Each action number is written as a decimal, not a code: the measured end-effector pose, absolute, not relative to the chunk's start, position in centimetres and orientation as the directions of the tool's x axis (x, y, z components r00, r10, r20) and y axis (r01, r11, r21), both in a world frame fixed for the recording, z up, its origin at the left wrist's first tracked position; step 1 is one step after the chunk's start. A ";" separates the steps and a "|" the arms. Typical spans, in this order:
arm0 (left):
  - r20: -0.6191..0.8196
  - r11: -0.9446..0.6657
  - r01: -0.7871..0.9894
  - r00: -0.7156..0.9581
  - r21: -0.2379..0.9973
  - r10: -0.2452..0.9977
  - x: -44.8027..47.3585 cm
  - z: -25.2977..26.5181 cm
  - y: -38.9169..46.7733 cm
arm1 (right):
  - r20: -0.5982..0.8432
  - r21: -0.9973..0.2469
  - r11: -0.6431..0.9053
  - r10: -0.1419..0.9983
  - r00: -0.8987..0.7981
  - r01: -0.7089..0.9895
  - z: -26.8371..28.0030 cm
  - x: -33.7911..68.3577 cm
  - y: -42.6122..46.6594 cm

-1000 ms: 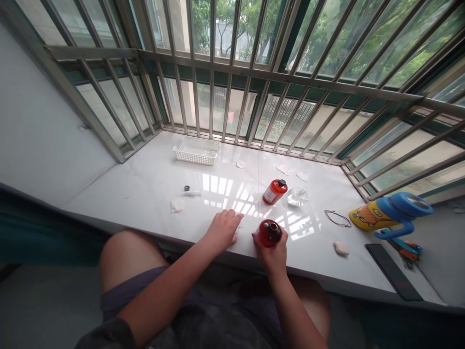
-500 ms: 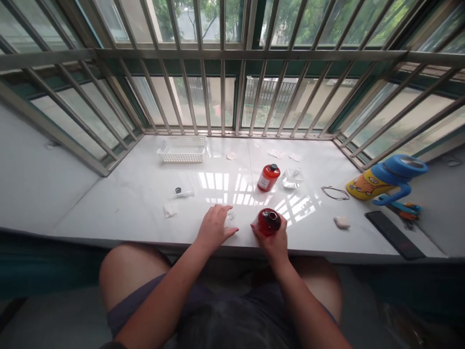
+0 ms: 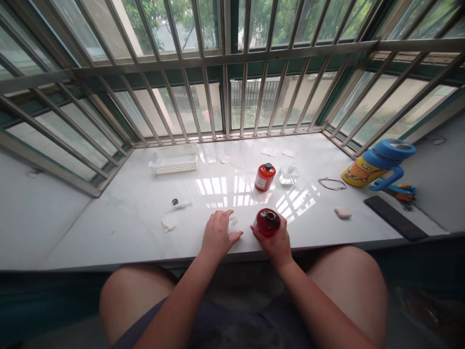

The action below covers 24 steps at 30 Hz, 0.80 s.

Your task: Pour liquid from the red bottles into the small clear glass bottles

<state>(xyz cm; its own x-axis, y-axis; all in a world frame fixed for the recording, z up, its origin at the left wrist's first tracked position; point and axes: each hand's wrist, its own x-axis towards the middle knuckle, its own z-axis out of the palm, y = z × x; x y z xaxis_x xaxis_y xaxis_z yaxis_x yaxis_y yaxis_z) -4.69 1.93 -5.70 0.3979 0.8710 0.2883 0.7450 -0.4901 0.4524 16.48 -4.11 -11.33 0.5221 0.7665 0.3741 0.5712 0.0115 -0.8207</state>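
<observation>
Fingers curled around its body, my right hand holds a dark red bottle upright at the front of the counter. The round mouth of that bottle is uncapped. Just to its left, my left hand curves its thumb and fingers around a small clear container, perhaps a glass bottle, which is partly hidden. Behind them stands a second red bottle with a white label and a black cap. Beside that one is a clear square dish with something clear in it.
On the left lie a white basket, a dark cap by a clear piece, and a crumpled tissue. To the right are a cord loop, a beige case, a black phone and a blue-yellow flask. Window bars enclose the back.
The view has tilted and shifted slightly. Both hands keep their places, the right on the red bottle and the left around the small clear container.
</observation>
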 end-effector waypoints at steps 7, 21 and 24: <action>0.311 -0.494 0.739 0.387 0.458 0.868 -4.7 -5.9 1.9 | 0.385 -0.817 0.011 0.755 0.531 0.577 -11.0 16.1 -4.3; 0.317 -0.505 0.710 0.395 0.490 0.863 -4.9 -6.0 2.1 | 0.374 -0.835 0.039 0.773 0.513 0.550 -11.2 16.3 -4.3; 0.331 -0.507 0.699 0.386 0.504 0.861 -5.1 -6.2 2.0 | 0.372 -0.835 0.040 0.776 0.509 0.549 -11.3 16.5 -4.3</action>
<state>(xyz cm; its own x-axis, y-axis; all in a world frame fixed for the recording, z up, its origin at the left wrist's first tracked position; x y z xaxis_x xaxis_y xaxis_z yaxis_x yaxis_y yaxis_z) -5.06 2.03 -6.22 0.3861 0.8611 0.3309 0.6989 -0.5072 0.5044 16.49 -4.34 -11.26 0.5091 0.7762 0.3719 0.5493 0.0396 -0.8347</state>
